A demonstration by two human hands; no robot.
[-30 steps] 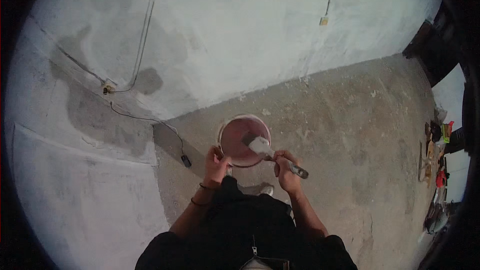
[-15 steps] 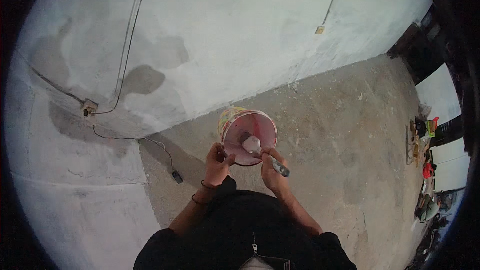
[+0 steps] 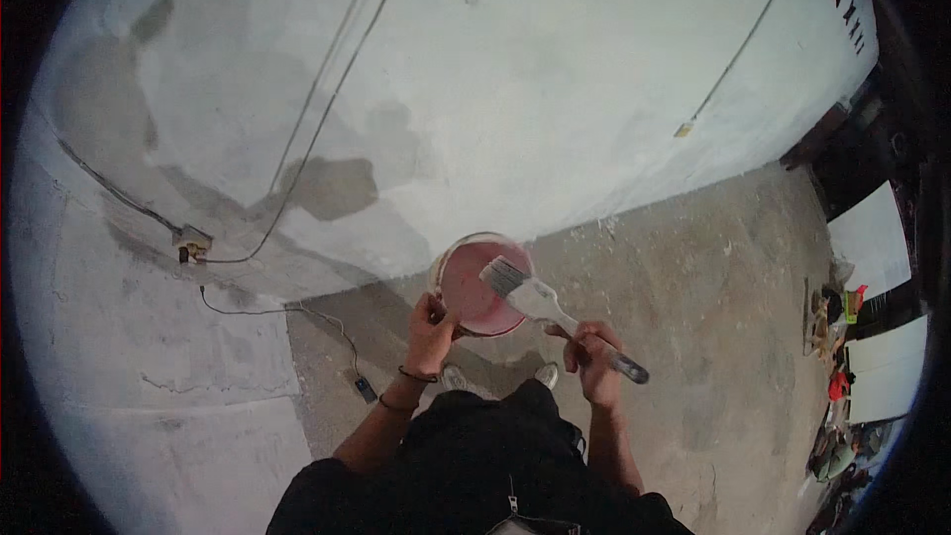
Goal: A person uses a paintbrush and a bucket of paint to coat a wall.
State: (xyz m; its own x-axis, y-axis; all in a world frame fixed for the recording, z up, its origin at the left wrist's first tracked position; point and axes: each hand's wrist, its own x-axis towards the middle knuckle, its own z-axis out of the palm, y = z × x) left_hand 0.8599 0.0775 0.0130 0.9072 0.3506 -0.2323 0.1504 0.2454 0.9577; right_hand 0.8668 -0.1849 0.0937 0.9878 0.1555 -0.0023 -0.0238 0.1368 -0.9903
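My left hand grips the near left rim of a round bucket, whose inside is pinkish and smeared with white. The thumb lies inside the rim and the fingers go round the outside. In my right hand is a paintbrush, held closed round its dark-ended handle. The brush points up and left, with its grey-white bristles over the bucket's mouth. White paint coats the wide part of the handle. How much lies at the bottom of the bucket is hard to make out.
A whitish wall with damp grey patches rises ahead. On the left, a socket box has a cable running to a small black adapter on the concrete floor. White boards and clutter line the right side.
The paintbrush has come up out of the bucket, and my right hand has moved right and away from the rim. My left hand still holds the bucket.
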